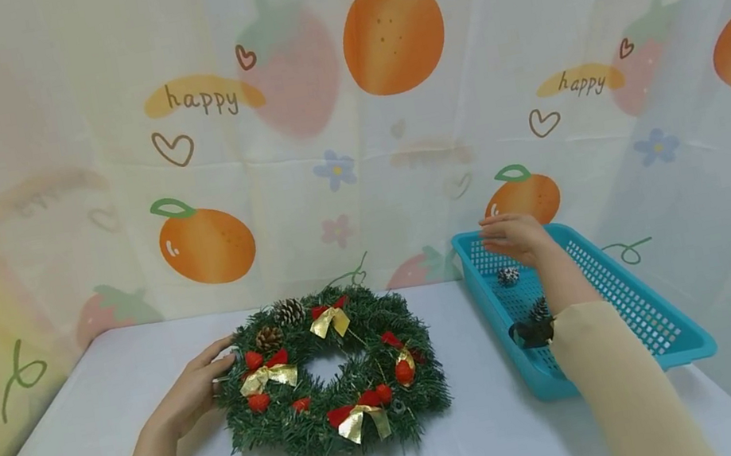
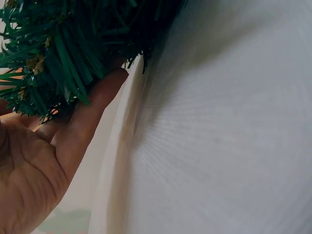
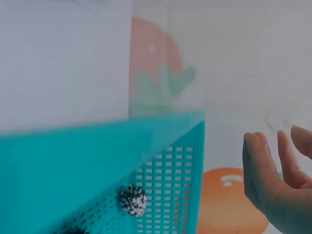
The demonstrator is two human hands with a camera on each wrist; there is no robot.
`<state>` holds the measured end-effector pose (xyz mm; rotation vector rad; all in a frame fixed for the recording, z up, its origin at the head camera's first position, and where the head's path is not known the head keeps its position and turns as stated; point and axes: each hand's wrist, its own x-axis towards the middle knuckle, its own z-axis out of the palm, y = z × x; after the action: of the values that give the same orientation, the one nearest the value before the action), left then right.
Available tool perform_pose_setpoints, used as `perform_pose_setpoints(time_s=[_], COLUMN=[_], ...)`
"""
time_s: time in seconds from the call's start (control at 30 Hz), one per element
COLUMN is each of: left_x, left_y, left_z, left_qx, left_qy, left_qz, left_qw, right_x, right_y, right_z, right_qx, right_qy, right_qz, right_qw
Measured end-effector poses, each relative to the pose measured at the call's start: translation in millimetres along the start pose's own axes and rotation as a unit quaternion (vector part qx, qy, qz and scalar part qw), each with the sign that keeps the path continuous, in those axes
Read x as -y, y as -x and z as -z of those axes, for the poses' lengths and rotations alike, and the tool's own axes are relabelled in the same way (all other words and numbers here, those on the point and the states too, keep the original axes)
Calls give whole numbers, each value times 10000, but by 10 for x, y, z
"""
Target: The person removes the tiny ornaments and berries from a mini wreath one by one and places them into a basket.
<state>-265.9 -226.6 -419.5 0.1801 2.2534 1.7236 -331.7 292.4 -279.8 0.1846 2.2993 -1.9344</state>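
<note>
Table (image 1: 490,449): white cloth; bare stretch from 5 to 7 o'clock of the wreath, and between wreath and basket.
Wreath (image 1: 331,371): flat at centre, well in from the table edges.
Basket (image 1: 674,338): teal, at 3 o'clock of the wreath, near the right table edge.
Left hand (image 1: 193,390): fingers relaxed, resting on the wreath's 9 o'clock rim.
Right hand (image 1: 515,235): fingers spread, holding nothing, over the basket's far end.
Pine cone (image 1: 507,276): frosted, in the basket just below that hand.

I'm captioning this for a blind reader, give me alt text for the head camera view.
A person's left hand rests against a green Christmas wreath with red and gold bows on a white table, while the right hand hovers open over a teal basket holding pine cones.
</note>
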Motion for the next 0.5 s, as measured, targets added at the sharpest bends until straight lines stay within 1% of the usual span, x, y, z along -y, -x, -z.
perform_pose_setpoints(time_s=[0.2,0.5], left_x=[27,35], left_y=[-7,-23], left_z=[-5,9], left_qx=[25,4], left_qy=[29,9], left_qz=[18,-5], left_qw=[10000,10000], right_x=[15,100], right_y=[-28,-41], right_z=[-125,-403], right_qx=[115,303], right_qy=[36,21], right_qz=[104,183], right_qw=[9999,9994])
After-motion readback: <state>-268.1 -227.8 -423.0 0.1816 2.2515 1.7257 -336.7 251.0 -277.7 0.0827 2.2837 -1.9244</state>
